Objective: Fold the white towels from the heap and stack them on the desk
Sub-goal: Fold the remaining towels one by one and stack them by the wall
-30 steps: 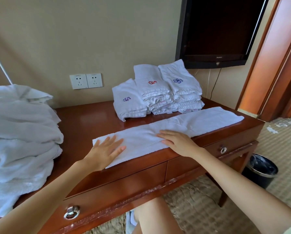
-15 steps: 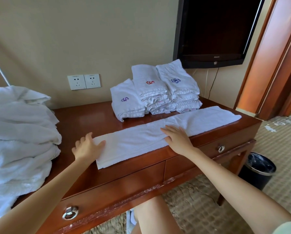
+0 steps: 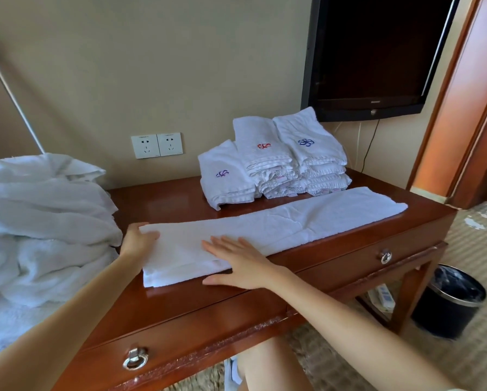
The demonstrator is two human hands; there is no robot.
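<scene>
Left hand is pinching one end of the towel, likely to fold it; right hand, just beside, is pressing flat-fingered, anchoring it.

Soft, even daylight fills the room, warmest on the door frame at right. The polished desk shows pale glare near its back edge. Wide-angle distortion bends the picture's edges, and the carpet at lower right looks smeared.

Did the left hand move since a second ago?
Yes. Against the wall sockets, the left hand slid left, from lying flat on the towel to its left end, which it now grips.
</scene>
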